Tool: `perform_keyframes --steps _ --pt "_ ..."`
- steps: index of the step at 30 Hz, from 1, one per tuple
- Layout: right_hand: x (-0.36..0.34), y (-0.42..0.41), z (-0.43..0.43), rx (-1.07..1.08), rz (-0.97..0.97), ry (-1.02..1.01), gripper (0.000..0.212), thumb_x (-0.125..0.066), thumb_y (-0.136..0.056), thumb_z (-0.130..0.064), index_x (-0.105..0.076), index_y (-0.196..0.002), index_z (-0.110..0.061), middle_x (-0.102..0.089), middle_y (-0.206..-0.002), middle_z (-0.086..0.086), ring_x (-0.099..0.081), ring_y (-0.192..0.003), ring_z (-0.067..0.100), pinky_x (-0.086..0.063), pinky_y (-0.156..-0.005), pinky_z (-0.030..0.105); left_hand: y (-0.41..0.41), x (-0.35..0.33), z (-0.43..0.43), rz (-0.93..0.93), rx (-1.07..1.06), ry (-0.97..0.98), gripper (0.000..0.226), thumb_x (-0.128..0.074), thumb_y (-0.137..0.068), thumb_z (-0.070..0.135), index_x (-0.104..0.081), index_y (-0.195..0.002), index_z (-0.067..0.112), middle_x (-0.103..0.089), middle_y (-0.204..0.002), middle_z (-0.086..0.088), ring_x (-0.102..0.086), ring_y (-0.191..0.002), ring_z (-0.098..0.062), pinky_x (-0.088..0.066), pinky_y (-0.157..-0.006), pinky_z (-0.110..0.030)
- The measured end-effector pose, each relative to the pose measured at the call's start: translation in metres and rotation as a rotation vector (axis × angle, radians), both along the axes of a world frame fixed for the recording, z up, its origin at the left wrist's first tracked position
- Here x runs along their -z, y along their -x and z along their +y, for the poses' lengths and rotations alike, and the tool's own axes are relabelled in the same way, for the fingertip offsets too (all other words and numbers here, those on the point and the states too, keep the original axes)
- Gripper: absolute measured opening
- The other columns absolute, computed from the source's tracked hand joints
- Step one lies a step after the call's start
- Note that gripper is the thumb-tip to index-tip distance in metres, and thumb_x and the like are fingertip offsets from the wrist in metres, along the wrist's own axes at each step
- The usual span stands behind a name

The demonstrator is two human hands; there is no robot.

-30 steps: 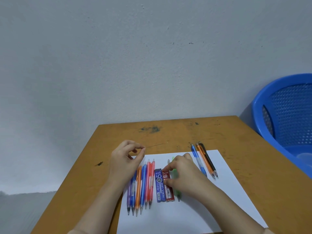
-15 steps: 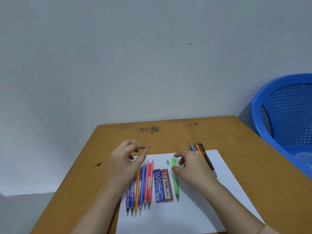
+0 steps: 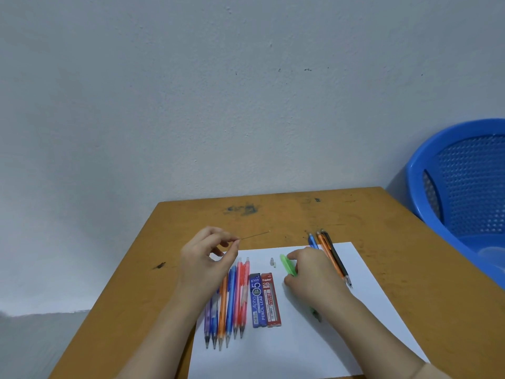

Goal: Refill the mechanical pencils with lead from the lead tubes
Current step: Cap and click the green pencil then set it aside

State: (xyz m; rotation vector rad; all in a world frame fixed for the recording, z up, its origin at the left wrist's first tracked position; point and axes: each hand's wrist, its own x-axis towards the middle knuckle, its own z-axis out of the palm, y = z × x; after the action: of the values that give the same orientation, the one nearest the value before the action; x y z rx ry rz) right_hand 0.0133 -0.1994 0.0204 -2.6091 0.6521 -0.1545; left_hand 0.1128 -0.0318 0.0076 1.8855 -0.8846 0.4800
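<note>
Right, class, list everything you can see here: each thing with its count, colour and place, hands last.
table: one, brown, against the wall
paper sheet: one, white, on the table
pencil row: six, purple, blue, orange, blue, two red, sheet's left
blue lead tube: one, right of the row
red lead tube: one, beside the blue tube
small pieces: two, pale, beyond the tubes
green pencil: one, in the right hand
far pencils: three, blue, orange, black, sheet's far right
basket: one, blue, right of the table
lead: one, dark, thin
left hand: pinches the lead
right hand: grips the green pencil
</note>
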Motion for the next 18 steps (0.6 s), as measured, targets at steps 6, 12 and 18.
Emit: perform_keyframes --steps 6,12,18 --pt "-0.002 0.001 -0.006 0.042 -0.025 -0.115 0.046 -0.059 -0.084 -0.016 -0.056 -0.13 -0.015 -0.066 -0.11 0.004 -0.06 -0.1 0.017 -0.046 -0.071 0.022 0.001 0.0 0.0 -0.008 0.003 -0.007 0.022 -0.063 -0.078 0.036 -0.07 -0.087 0.018 -0.063 -0.088 0.015 -0.06 -0.086 -0.006 -0.048 -0.064 -0.01" --pt "-0.01 0.003 -0.011 0.057 -0.273 -0.409 0.044 -0.059 -0.084 -0.011 -0.06 -0.127 -0.016 -0.053 -0.065 -0.006 -0.048 -0.058 0.006 -0.038 -0.053 0.017 0.002 -0.001 0.0 -0.019 0.01 0.001 0.02 -0.064 -0.078 0.034 -0.07 -0.086 0.017 -0.063 -0.086 0.014 -0.061 -0.085 -0.005 -0.048 -0.065 -0.009" --pt "-0.014 0.003 -0.01 0.107 -0.439 -0.73 0.024 -0.057 -0.087 -0.011 -0.071 -0.103 -0.021 -0.067 -0.079 -0.007 -0.06 -0.062 0.008 -0.052 -0.072 0.032 0.003 -0.003 0.0 -0.017 0.018 0.011 0.018 -0.065 -0.078 0.032 -0.069 -0.085 0.017 -0.064 -0.085 0.014 -0.062 -0.085 -0.004 -0.047 -0.067 -0.008"
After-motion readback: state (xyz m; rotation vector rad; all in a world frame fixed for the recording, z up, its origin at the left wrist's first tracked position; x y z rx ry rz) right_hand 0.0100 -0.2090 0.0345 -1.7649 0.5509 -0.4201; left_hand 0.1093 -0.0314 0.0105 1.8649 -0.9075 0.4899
